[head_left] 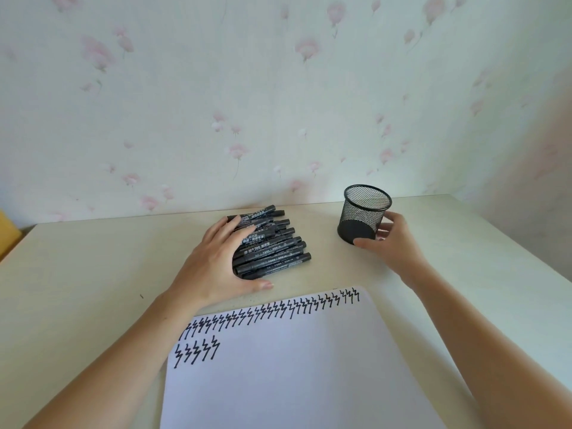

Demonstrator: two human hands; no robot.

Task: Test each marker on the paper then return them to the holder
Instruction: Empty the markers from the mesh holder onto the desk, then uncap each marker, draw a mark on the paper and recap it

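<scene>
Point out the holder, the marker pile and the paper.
holder [365,212]: head view, on its mesh wall.
marker pile [272,252]: head view, on a barrel in the middle of the pile.
paper [294,366]: head view, on its blank middle.

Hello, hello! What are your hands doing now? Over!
Left hand resting on the marker pile. Right hand gripping the empty mesh holder, tilted. Paper already scribbled. Nothing in the way.
</scene>
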